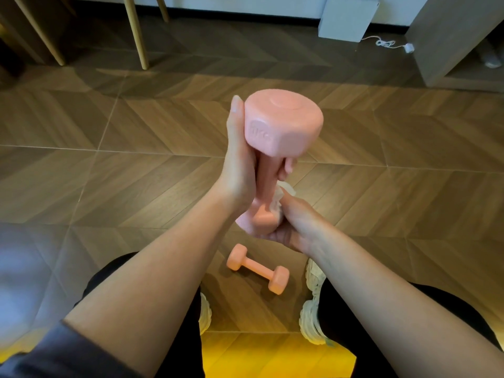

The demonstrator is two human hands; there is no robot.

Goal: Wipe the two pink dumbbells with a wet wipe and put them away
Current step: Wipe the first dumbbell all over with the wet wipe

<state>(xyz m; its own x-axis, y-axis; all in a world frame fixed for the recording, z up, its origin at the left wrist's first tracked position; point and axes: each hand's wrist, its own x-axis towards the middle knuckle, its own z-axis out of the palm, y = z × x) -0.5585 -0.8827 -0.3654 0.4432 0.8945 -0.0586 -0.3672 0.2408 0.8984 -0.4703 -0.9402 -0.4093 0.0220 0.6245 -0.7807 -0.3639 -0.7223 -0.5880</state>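
A pink dumbbell (282, 124) stands nearly upright in the air before me, one head up towards the camera. My left hand (240, 170) grips its handle just under the top head, thumb raised along that head. My right hand (289, 227) wraps the lower end of the handle with a white wet wipe (281, 195) pressed between its fingers and the handle. The bottom head is mostly hidden by both hands. The second pink dumbbell (257, 268) lies on the wooden floor between my feet.
Wooden chair legs (136, 31) stand at the back left. A white box (346, 17) and a white cable (390, 45) lie at the back right next to a grey cabinet (447, 39). My white shoes (313, 304) flank the lying dumbbell.
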